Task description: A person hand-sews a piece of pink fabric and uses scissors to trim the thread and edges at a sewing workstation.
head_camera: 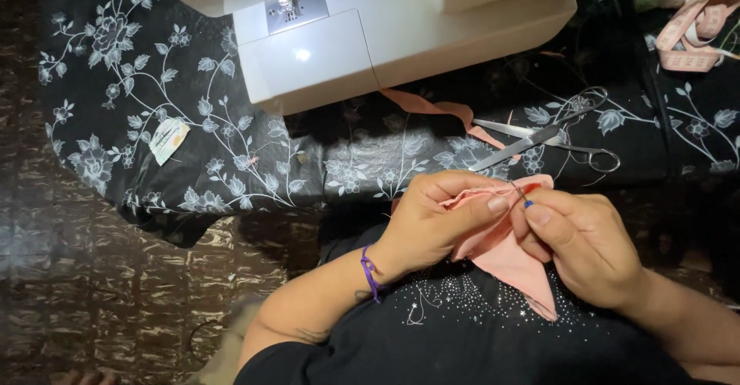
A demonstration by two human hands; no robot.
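Note:
My left hand point(435, 219) pinches the folded edge of a small pink fabric piece point(505, 258) that hangs down over my dark top. Just to its right, my right hand point(582, 246) grips a thin metal tool with a blue tip point(524, 197), its point at the fabric's upper edge between both thumbs. A purple band circles my left wrist. Both hands are held close together in front of the table edge.
A white sewing machine point(370, 38) stands at the back on a black floral tablecloth point(154, 100). Open scissors point(547, 138) and a pink fabric strip point(439, 109) lie behind my hands. A pink measuring tape point(694, 34) sits top right; a small paper scrap point(168, 138) lies left.

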